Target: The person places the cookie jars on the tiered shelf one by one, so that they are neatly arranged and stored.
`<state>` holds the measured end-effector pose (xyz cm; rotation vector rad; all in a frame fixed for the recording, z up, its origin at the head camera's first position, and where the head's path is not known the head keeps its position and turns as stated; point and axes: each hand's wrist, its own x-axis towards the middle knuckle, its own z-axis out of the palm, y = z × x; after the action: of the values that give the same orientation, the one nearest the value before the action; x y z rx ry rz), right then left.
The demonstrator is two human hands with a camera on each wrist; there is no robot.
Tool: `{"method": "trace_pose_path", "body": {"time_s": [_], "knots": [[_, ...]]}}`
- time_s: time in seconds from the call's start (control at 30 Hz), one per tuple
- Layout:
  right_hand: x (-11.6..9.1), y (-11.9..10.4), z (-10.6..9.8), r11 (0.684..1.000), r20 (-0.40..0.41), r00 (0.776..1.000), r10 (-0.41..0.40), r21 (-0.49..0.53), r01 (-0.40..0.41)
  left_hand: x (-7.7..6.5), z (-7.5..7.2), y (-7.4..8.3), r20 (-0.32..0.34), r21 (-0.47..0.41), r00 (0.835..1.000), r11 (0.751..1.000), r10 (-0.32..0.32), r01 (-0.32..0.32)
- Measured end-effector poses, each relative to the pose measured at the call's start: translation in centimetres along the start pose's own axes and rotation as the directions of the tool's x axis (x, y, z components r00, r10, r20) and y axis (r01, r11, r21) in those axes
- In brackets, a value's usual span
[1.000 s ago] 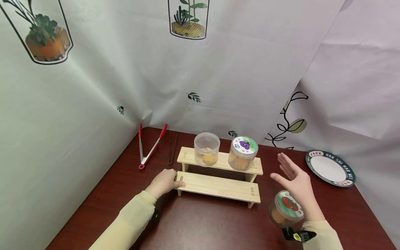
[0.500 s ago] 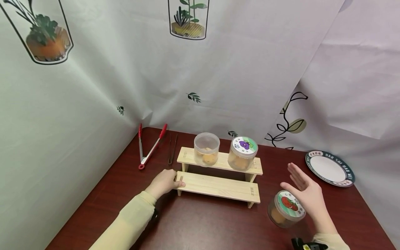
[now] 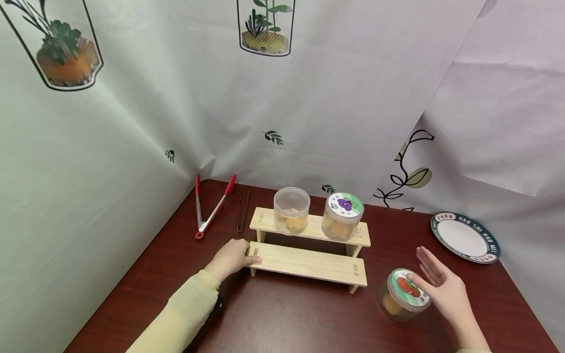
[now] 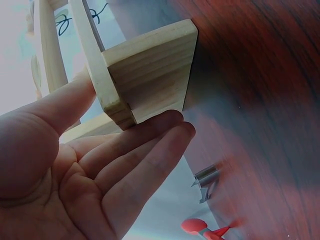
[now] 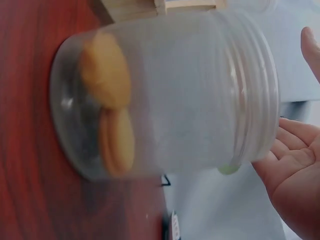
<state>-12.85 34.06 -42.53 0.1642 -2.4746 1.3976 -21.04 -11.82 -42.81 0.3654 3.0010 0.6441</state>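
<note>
Left hand [image 3: 230, 257] pinches the wooden rack [image 3: 309, 263] at its nine-o'clock end, fingertips hidden from above. Right hand [image 3: 448, 290], fingers straight, thumb apart, beside the tomato-lidded jar [image 3: 398, 300] at rack's four o'clock; can't tell if touching. Right forearm [image 3: 473, 334] cut off.

Matt wooden rack [image 3: 306, 263], smooth plastic jar [image 5: 185, 95], glossy wood-grain table [image 3: 287, 323]
</note>
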Motion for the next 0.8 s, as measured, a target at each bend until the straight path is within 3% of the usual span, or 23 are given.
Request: {"method": "trace_pose_path", "body": {"time_s": [0.53,0.8], "knots": [[-1.9,2.4,-0.5,0.997,0.07,0.995,0.074,-0.009,-0.074,0.0,0.3,-0.2,-0.006,-0.007,1.0,1.0,0.013,-0.013],[-2.5,2.9,-0.2,0.997,0.094,0.993,0.068,-0.036,-0.065,0.0,0.2,0.0,-0.001,-0.019,1.0,1.0,-0.002,0.002]]}}
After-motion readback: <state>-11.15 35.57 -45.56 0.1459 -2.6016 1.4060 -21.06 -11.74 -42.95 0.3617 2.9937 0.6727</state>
